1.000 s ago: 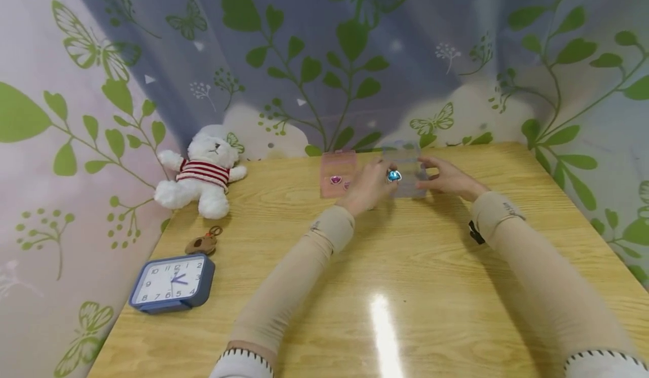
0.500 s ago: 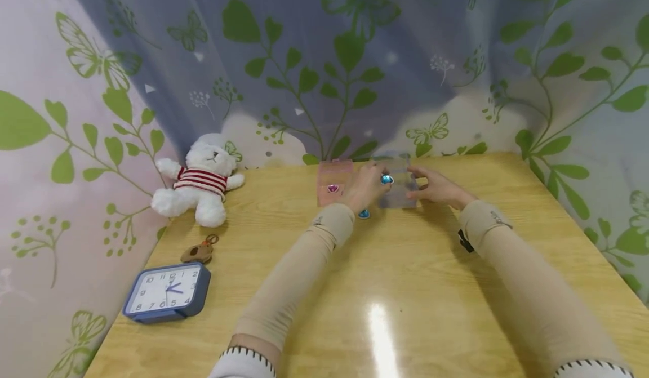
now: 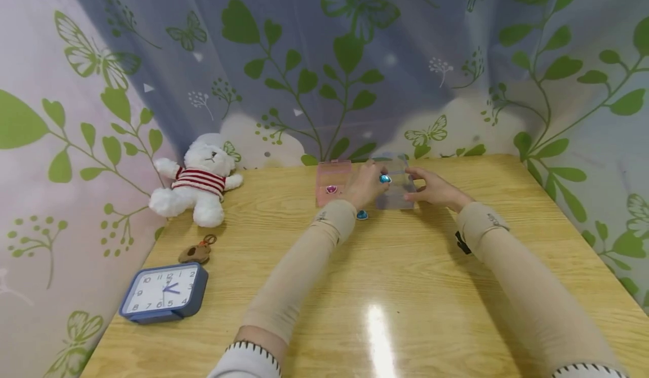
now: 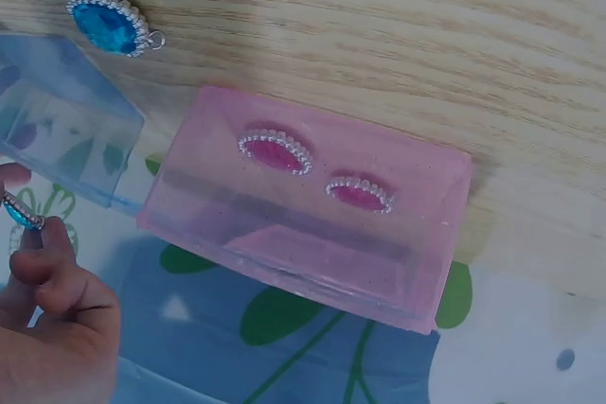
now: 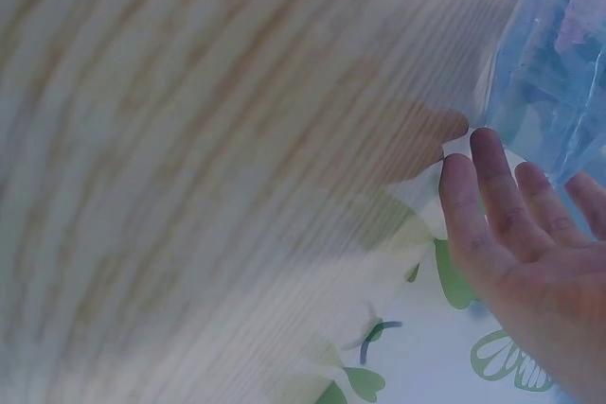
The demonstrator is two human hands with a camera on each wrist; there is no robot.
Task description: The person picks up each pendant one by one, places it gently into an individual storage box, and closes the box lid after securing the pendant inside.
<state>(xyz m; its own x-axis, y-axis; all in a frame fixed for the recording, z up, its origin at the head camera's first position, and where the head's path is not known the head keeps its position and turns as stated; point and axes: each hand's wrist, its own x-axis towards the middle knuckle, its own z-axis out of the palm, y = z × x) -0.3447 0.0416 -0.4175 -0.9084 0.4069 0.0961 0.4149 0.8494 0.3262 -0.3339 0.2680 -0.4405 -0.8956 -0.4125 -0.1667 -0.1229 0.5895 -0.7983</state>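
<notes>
Nearest are two beige sleeves (image 3: 299,282) reaching forward over the wooden surface (image 3: 431,321). At the left edge a blue clock (image 3: 164,293) leans back, and just behind it lies a small brown keyring (image 3: 196,251). Farther on, near the middle, a loose blue gem (image 3: 362,215) rests on the surface in front of the boxes. Beyond it the left hand (image 3: 362,187) pinches another blue gem (image 3: 385,178) between thumb and fingers, in front of the left part of a clear bluish box (image 3: 398,199); whether that gem touches the box I cannot tell. The right hand (image 3: 436,188) holds nothing, its fingers fairly straight and spread at the box's right side. Left of the bluish box, a pink box (image 3: 322,174) contains two pink gems (image 4: 275,151). A white teddy bear (image 3: 196,179) in a striped top sits at the far left, before a leaf-patterned curtain (image 3: 284,102).
</notes>
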